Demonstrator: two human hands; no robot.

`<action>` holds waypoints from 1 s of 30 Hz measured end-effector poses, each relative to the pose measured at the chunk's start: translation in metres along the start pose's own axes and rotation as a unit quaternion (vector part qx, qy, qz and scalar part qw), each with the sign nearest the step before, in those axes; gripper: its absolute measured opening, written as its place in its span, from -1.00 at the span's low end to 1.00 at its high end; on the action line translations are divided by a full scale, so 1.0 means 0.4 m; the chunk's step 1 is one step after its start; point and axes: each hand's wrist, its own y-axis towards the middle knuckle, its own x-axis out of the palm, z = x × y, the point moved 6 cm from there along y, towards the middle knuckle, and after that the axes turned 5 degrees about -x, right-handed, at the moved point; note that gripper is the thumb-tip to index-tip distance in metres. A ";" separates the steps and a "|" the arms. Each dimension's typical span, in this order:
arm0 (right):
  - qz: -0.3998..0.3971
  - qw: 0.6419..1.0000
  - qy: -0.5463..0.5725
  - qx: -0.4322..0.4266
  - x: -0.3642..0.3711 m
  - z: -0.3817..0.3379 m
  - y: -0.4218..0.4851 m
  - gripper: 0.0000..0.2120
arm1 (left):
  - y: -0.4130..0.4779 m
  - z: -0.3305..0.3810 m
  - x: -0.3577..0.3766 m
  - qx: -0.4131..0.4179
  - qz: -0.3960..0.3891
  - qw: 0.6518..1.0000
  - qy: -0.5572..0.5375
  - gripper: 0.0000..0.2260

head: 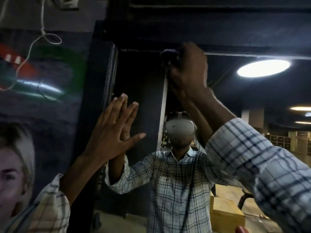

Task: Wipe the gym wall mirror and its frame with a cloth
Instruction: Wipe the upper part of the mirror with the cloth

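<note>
My right hand [186,71] grips the dark cloth [168,55], bunched in my curled fingers against the mirror [143,78] at its top frame [235,47]. Lower down, my left hand [116,130] lies flat on the glass, fingers straight and spread.

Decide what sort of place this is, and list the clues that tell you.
Probably a gym: a large dark-framed wall mirror, and reflected in it rows of small square lockers and yellow wooden boxes.

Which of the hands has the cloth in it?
The right hand, up at the mirror top edge, grips the dark cloth. The left hand is flat, fingers spread, holding nothing.
</note>
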 end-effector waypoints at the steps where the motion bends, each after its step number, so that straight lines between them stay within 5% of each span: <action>1: -0.018 0.999 0.009 -0.032 0.017 -0.029 -0.011 -0.77 | -0.001 -0.002 0.000 0.000 0.000 1.000 0.001 -0.11; 5: -0.130 0.982 0.043 -0.131 0.071 -0.082 -0.052 -0.77 | -0.001 -0.002 0.000 0.005 -0.006 1.000 0.003 -0.11; 11: 0.003 0.999 0.036 -0.013 0.086 -0.080 -0.003 -0.78 | -0.004 -0.011 -0.013 0.017 -0.017 1.000 0.016 -0.12; 15: -0.129 0.979 0.074 -0.136 0.167 -0.199 -0.075 -0.68 | -0.015 -0.041 -0.023 0.041 -0.025 0.997 0.054 -0.16; 21: 0.015 0.999 0.033 -0.002 0.174 -0.167 0.055 -0.75 | -0.025 -0.086 -0.025 0.084 -0.023 0.994 0.064 -0.17; 27: -0.138 0.981 0.036 -0.128 0.246 -0.251 0.018 -0.71 | -0.040 -0.125 -0.037 0.101 0.017 0.993 0.056 -0.18; 30: -0.046 0.998 0.023 -0.033 0.197 -0.198 0.075 -0.66 | -0.045 -0.144 -0.043 0.107 0.028 0.993 0.049 -0.15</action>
